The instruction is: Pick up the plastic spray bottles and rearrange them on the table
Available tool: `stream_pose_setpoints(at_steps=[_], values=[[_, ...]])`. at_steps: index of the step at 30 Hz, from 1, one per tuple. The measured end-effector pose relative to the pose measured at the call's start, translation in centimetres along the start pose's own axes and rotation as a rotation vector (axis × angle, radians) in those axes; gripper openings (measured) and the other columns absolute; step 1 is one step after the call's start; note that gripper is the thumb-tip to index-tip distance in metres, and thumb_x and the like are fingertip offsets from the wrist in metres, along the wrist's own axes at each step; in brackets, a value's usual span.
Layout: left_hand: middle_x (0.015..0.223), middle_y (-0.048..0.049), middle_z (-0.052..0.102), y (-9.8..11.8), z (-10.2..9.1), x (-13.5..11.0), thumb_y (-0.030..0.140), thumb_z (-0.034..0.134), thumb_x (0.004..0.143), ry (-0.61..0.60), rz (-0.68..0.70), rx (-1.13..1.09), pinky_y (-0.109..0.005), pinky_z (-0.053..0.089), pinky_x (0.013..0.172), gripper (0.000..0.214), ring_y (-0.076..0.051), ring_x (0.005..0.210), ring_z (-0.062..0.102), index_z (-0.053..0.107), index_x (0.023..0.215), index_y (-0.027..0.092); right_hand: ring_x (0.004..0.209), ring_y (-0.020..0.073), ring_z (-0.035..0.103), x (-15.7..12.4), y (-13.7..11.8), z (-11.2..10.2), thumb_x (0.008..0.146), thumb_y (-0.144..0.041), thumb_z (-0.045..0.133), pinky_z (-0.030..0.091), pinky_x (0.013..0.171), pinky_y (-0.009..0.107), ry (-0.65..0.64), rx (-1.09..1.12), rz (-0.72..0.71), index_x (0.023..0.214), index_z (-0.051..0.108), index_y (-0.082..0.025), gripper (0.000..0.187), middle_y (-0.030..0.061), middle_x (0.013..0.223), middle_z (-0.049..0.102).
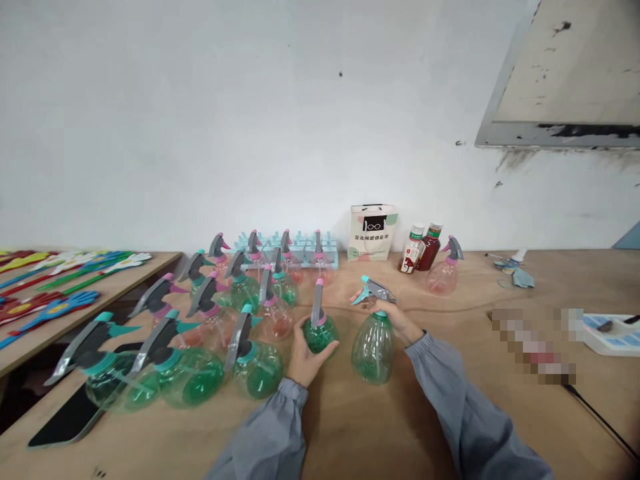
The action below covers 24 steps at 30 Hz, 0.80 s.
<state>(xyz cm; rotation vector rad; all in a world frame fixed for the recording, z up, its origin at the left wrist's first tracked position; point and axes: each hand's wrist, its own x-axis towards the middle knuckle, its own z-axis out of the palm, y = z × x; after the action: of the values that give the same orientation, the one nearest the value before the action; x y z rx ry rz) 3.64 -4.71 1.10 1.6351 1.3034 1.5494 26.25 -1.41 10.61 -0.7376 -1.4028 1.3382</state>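
Note:
My left hand point(307, 357) is closed around a green spray bottle with a pink collar point(321, 333); its grey spray head points up. Just to the right, my right hand point(393, 319) grips the neck of a clear green spray bottle with a teal collar point(373, 352), its fingers by the grey and teal trigger head. Both bottles are upright and apart from each other. Several more spray bottles stand in rows to the left, among them a green one with a teal head point(257, 370) and a pink one with a pink head point(277, 319).
Behind the bottles runs a light blue rack point(300, 248), beside a paper bag point(373, 233) against the wall. Two sauce bottles point(431, 245) and another pink spray bottle point(443, 275) stand at the back right. A dark flat device point(70, 417) lies front left; a white tray point(613, 347) sits far right.

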Motion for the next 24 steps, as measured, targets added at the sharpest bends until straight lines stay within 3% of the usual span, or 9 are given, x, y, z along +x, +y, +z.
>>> stream_pose_setpoints(at_steps=[5,11,16,22,24], values=[[0.124,-0.0125,0.060,0.2,-0.1,0.0,0.048,0.083,0.066,-0.003,-0.011,-0.004,-0.054,0.046,0.109,0.075,-0.030,0.119,0.062,0.044,0.125,0.020,0.070,0.0213,0.059,-0.1,0.0,-0.1,0.053,-0.029,0.055,0.045,0.081,0.037,0.100,0.014,-0.003,0.065,0.061,-0.024,0.014,0.0011,0.067,0.066],[0.124,-0.0130,0.061,0.3,-0.1,0.0,0.049,0.083,0.067,-0.005,-0.014,0.002,-0.054,0.046,0.109,0.076,-0.030,0.119,0.062,0.045,0.125,0.020,0.088,0.0259,0.063,-0.5,-0.6,0.2,0.052,-0.027,0.054,0.045,0.092,0.041,-0.016,-0.013,-0.017,0.069,0.065,-0.024,0.021,0.0040,0.079,0.070],[0.123,-0.0120,0.062,0.5,-0.1,0.1,0.048,0.083,0.066,-0.010,-0.015,-0.002,-0.054,0.046,0.108,0.075,-0.030,0.119,0.063,0.045,0.125,0.020,0.069,0.0210,0.058,-0.1,0.3,-0.3,0.051,-0.027,0.053,0.046,0.077,0.038,0.055,-0.011,0.023,0.061,0.062,-0.023,0.015,0.0022,0.065,0.065],[0.123,-0.0129,0.062,0.6,-0.2,0.1,0.047,0.083,0.066,-0.010,-0.010,0.007,-0.054,0.047,0.108,0.075,-0.031,0.118,0.064,0.045,0.124,0.020,0.095,0.0264,0.066,-0.1,0.2,0.0,0.055,-0.025,0.054,0.045,0.095,0.041,-0.015,-0.018,-0.002,0.074,0.069,-0.023,0.025,0.0041,0.084,0.072],[0.124,-0.0132,0.061,0.6,-0.2,0.1,0.047,0.082,0.066,-0.018,-0.010,0.010,-0.054,0.046,0.109,0.075,-0.031,0.119,0.063,0.044,0.124,0.019,0.088,0.0249,0.066,-0.2,0.4,-0.1,0.055,-0.025,0.054,0.047,0.091,0.040,0.007,-0.013,-0.011,0.073,0.069,-0.023,0.024,0.0034,0.080,0.072]])
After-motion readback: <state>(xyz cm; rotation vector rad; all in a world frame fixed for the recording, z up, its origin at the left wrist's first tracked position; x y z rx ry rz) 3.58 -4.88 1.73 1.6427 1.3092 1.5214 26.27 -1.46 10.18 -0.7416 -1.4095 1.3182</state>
